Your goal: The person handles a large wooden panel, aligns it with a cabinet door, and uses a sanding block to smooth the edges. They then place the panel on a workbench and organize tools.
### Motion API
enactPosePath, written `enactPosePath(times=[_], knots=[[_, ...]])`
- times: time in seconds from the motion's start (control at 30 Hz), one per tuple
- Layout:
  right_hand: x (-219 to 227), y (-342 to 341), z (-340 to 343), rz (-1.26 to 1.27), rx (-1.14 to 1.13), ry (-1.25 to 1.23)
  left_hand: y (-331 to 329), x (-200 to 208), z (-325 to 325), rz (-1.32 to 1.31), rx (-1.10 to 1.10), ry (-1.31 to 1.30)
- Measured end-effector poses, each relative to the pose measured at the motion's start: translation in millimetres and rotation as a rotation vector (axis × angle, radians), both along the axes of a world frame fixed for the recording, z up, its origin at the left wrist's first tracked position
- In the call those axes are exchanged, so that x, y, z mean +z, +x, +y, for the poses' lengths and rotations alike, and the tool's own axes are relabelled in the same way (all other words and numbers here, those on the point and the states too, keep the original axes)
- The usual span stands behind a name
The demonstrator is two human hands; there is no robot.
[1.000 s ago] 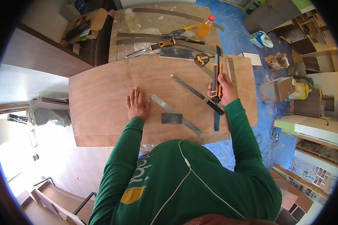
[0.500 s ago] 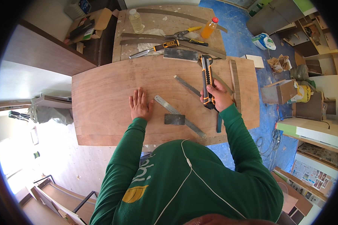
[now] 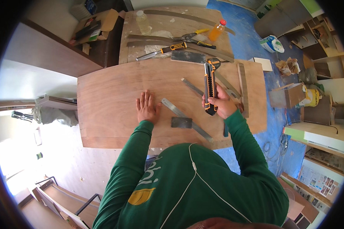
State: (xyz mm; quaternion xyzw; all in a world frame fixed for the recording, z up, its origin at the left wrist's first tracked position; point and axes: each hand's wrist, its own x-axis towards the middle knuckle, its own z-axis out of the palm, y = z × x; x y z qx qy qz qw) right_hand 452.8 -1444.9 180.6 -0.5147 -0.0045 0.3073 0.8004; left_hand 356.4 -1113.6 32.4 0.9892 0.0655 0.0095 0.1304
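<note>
On the broad wooden board (image 3: pixel 111 84) a steel ruler (image 3: pixel 172 108) is laid aslant; over the board's right half, the black-and-orange utility knife (image 3: pixel 210 87) is grasped by the right hand (image 3: pixel 224 103), fingers curled, and the left hand (image 3: pixel 147 110) is rested flat, fingers extended, released

Narrow blade (image 3: pixel 192 86) partly hidden behind utility knife (image 3: pixel 210 88) and right hand (image 3: pixel 224 104)

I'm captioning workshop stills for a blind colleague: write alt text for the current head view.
A person's right hand holds a black-and-orange utility knife over a wooden board, where the left hand lies flat. A small dark rectangular piece lies across a metal ruler nearby; farther back are a chisel and a bottle of orange liquid.
</note>
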Motion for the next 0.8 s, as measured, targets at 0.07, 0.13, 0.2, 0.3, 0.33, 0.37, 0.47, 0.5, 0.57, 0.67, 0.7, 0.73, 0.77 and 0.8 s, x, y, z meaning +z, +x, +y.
enactPosePath(times=[0.07, 0.13, 0.2, 0.3, 0.33, 0.37, 0.47, 0.5, 0.57, 0.67, 0.7, 0.73, 0.77, 0.8], knots=[[1.4, 6.9, 5.2, 0.060, -0.016, -0.119, 0.4, 1.2, -0.3, 0.002, 0.000, 0.009], [6.6, 18.1, 16.9, 0.066, 0.005, -0.236, -1.0, 3.0, -0.3, 0.003, 0.005, 0.006], [15.0, 42.6, 35.8, 0.019, 0.057, -0.353, -1.8, 5.9, -0.8, 0.002, 0.010, -0.009], [-6.6, 100.8, 63.9, -0.279, 0.087, -0.681, -0.3, 12.1, -2.5, -0.003, 0.013, -0.057], [-20.7, 125.6, 72.6, -0.585, 0.068, -0.833, 0.0, 14.3, -2.6, -0.006, 0.013, -0.075], [-33.0, 152.0, 83.0, -0.896, 0.046, -0.972, 0.4, 15.5, -2.5, -0.001, 0.014, -0.078], [-37.5, 221.8, 129.7, -1.212, 0.206, -1.070, 0.2, 17.1, -0.8, 0.004, 0.032, -0.093], [-35.2, 237.5, 147.7, -1.237, 0.302, -1.153, -0.4, 17.7, -1.0, 0.001, 0.041, -0.100], [-42.5, 256.9, 177.2, -1.240, 0.410, -1.317, 1.9, 18.1, -2.6, -0.003, 0.045, -0.113], [-73.3, 270.5, 203.4, -1.218, 0.461, -1.451, 1.6, 19.1, -1.7, -0.001, 0.045, -0.118], [-81.8, 275.0, 205.4, -1.241, 0.484, -1.429, 2.0, 19.4, -2.0, -0.004, 0.046, -0.116], [-89.5, 276.2, 209.7, -1.260, 0.511, -1.401, -0.4, 19.8, -1.9, 0.000, 0.049, -0.110], [-96.0, 278.8, 212.7, -1.215, 0.533, -1.423, -0.9, 19.9, -2.3, -0.022, 0.047, -0.120], [-101.0, 282.5, 211.3, -1.259, 0.511, -1.383, 0.2, 19.7, -2.7, -0.043, 0.042, -0.130]])
